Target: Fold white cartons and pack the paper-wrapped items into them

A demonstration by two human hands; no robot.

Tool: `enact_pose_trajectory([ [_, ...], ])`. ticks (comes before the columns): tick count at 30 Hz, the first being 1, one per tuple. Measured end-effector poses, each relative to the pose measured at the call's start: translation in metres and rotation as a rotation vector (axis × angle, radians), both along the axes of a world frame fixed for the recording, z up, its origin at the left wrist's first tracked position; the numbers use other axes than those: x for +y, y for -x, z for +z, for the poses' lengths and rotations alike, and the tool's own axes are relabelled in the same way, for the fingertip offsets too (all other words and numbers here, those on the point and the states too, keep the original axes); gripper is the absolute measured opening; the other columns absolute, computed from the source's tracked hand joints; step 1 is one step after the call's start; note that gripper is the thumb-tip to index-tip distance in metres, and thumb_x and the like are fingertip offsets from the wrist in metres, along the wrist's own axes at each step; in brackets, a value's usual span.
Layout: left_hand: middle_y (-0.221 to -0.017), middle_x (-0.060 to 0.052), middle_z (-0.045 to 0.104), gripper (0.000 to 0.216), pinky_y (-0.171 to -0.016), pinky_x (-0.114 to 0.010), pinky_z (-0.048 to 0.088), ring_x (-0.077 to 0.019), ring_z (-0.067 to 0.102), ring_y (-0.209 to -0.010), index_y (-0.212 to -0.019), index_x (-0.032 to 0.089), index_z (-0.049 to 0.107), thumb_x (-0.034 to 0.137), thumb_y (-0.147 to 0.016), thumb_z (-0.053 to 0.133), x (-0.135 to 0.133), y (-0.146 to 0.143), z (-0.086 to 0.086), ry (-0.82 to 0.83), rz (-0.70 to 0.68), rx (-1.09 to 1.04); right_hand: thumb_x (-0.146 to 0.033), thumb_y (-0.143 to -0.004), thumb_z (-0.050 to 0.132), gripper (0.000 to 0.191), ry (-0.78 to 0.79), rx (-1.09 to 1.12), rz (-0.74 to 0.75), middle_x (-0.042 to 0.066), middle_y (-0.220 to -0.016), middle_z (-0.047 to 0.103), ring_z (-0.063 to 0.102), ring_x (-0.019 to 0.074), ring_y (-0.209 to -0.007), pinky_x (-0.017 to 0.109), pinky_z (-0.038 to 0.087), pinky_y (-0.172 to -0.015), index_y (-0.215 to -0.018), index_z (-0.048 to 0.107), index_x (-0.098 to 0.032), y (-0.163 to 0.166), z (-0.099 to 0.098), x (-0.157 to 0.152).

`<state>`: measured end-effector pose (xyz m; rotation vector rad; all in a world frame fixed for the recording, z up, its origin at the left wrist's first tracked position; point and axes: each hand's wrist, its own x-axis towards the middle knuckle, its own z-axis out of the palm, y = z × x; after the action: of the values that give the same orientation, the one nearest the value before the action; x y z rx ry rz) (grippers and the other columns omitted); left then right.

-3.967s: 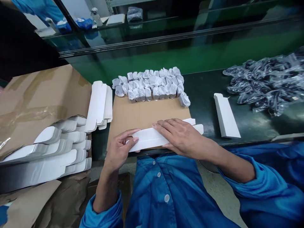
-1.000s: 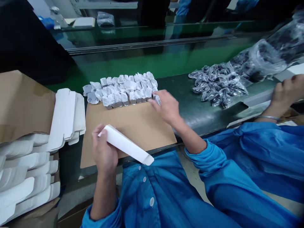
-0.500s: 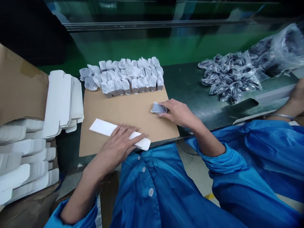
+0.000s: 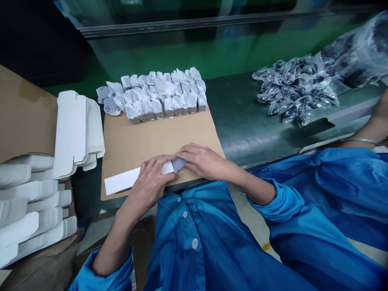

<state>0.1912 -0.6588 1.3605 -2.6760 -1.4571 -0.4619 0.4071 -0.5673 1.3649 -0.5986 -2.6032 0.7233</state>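
My left hand point(image 4: 154, 173) is closed around a long, narrow white carton point(image 4: 123, 180) lying on the brown cardboard sheet point(image 4: 157, 135). My right hand point(image 4: 203, 161) grips a small grey wrapped block point(image 4: 179, 163) at the carton's right end. The block meets that end; whether part of it is inside, I cannot tell because fingers cover the spot. Behind both hands, rows of similar white-wrapped grey blocks point(image 4: 151, 97) stand along the sheet's far side.
Flat white cartons point(image 4: 80, 129) are stacked to the left, with more bundles point(image 4: 36, 206) below. Clear-bagged dark parts point(image 4: 297, 87) lie in a heap at the right on the green table point(image 4: 233, 117). A co-worker's arm point(image 4: 366, 129) shows at the right edge.
My right hand has brought the grey wrapped block left and nearer to me, up to the carton. The carton has swung round, its right end now higher, with my left hand round it.
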Motion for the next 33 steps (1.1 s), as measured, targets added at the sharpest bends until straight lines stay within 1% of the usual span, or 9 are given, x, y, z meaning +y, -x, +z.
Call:
enact_pose_trajectory([
  [3,-0.133,-0.014,0.05,0.029,-0.089,-0.047,0.046,-0.0315,0.05,-0.119,-0.094,0.024,0.072,0.005,-0.088,0.052,-0.002,0.001,-0.003,-0.079,0.009,-0.026,-0.012,-0.088,0.055,0.034,0.161,0.224,-0.121,0.013,-0.122,0.063,0.056,0.0276,-0.119,0.05,0.044,-0.108,-0.121,0.061,-0.015,0.02,-0.016,-0.013],
  [8,-0.13,-0.018,0.051,0.028,-0.091,-0.044,0.049,-0.0296,0.054,-0.117,-0.105,0.019,0.067,0.003,-0.085,0.056,-0.007,0.0,-0.013,-0.239,0.081,-0.12,-0.013,-0.093,0.046,0.052,0.342,0.464,-0.355,0.014,-0.13,0.054,0.061,0.0186,-0.116,0.031,0.056,-0.098,-0.144,0.034,-0.017,0.043,-0.034,-0.047],
  [11,-0.123,-0.017,0.056,0.021,-0.092,-0.041,0.05,-0.0266,0.057,-0.113,-0.104,0.017,0.064,0.007,-0.086,0.059,-0.006,-0.006,-0.02,-0.371,0.144,-0.169,-0.018,-0.096,0.043,0.049,0.389,0.554,-0.435,0.013,-0.131,0.052,0.058,0.0193,-0.122,0.034,0.054,-0.102,-0.144,0.033,-0.021,0.053,-0.036,-0.06],
  [14,-0.121,-0.015,0.057,0.021,-0.093,-0.04,0.05,-0.0247,0.057,-0.116,-0.108,0.018,0.062,0.011,-0.089,0.06,-0.001,-0.017,-0.023,-0.527,0.172,-0.205,-0.019,-0.092,0.051,0.051,0.419,0.626,-0.471,0.011,-0.135,0.052,0.055,0.0221,-0.125,0.041,0.048,-0.109,-0.141,0.041,-0.026,0.056,-0.029,-0.06],
  [18,-0.126,-0.016,0.057,0.033,-0.099,-0.04,0.047,-0.0243,0.055,-0.123,-0.124,0.02,0.058,0.012,-0.092,0.054,0.016,-0.039,-0.02,-0.626,0.202,-0.277,-0.024,-0.087,0.061,0.059,0.55,0.738,-0.527,0.009,-0.132,0.056,0.065,0.0198,-0.11,0.036,0.057,-0.094,-0.143,0.043,-0.028,0.054,-0.008,-0.045],
  [25,-0.148,-0.017,0.042,0.052,-0.106,-0.04,0.046,-0.0257,0.045,-0.138,-0.145,0.023,0.038,0.025,-0.095,0.051,0.032,-0.039,0.014,-0.539,0.126,-0.38,-0.031,-0.075,0.078,0.069,0.582,0.745,-0.458,0.006,-0.116,0.064,0.067,0.0161,-0.088,0.03,0.059,-0.077,-0.138,0.051,-0.028,0.031,0.017,0.003],
  [27,-0.149,-0.016,0.042,0.056,-0.109,-0.044,0.044,-0.0272,0.043,-0.139,-0.145,0.024,0.038,0.035,-0.093,0.057,0.03,-0.006,0.029,-0.573,0.243,-0.325,-0.031,-0.067,0.084,0.069,0.588,0.778,-0.478,0.005,-0.109,0.067,0.066,0.0151,-0.086,0.031,0.057,-0.079,-0.131,0.058,-0.027,0.001,0.023,0.033],
  [29,-0.149,-0.017,0.044,0.059,-0.112,-0.048,0.039,-0.0298,0.042,-0.14,-0.144,0.021,0.04,0.037,-0.091,0.058,0.027,0.038,0.04,-0.562,0.546,-0.28,-0.032,-0.061,0.088,0.066,0.542,0.836,-0.549,0.006,-0.104,0.069,0.066,0.0171,-0.091,0.033,0.055,-0.082,-0.123,0.065,-0.028,-0.046,0.031,0.071],
  [33,-0.144,-0.024,0.05,0.059,-0.109,-0.054,0.038,-0.037,0.047,-0.134,-0.141,0.008,0.044,0.036,-0.09,0.054,0.026,0.108,0.046,-0.232,1.115,-0.102,-0.044,-0.055,0.09,0.063,0.347,0.558,-0.728,0.01,-0.098,0.073,0.067,0.0249,-0.09,0.042,0.053,-0.075,-0.114,0.071,-0.033,-0.152,0.045,0.153],
])
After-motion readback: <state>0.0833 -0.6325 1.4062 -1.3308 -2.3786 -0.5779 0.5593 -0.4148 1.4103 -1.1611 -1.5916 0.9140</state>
